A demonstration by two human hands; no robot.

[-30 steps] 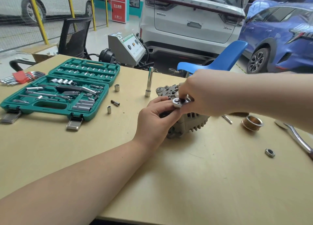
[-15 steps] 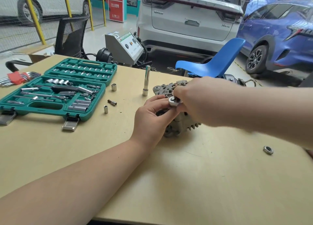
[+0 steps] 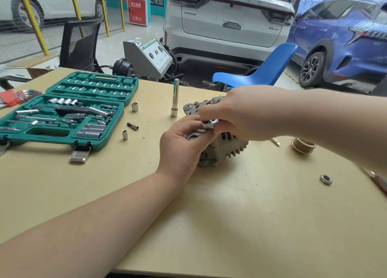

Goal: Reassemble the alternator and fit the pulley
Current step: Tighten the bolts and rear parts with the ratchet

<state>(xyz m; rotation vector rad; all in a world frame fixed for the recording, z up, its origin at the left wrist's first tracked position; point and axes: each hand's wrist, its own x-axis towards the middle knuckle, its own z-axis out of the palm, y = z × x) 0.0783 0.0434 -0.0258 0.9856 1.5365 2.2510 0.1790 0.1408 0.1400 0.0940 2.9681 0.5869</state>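
Wooden table: one, pale, carrying every part and tool.
Socket case: one green case, lid laid open, at the table's far left corner; sockets and a ratchet fill its trays.
Hex keys: one bundle in a red holder, at the left edge behind the case.
Alternator: one grey finned housing, lying near the middle of the table toward the far edge, partly covered by both hands.
Left hand: one, fingers curled against the alternator's near end, gripping the housing; thumb and fingertips reach up to the silver piece.
Right hand: one, coming in from the right edge above the alternator, fingers bent down and pinching the silver piece.
Silver piece: one small shiny metal part, held over the alternator's near end, between the right hand's fingertips and touching the left hand's fingertips; what it is cannot be told.
Pulley: one grooved, brass-coloured, lying to the right of the alternator, apart from it.
Extension bar: one, standing upright just behind the alternator's left side.
Loose sockets: two, one beside the case lid, one nearer the front.
Bit: one, lying between the two sockets.
Nut: one, near the right edge, well apart from the hands.
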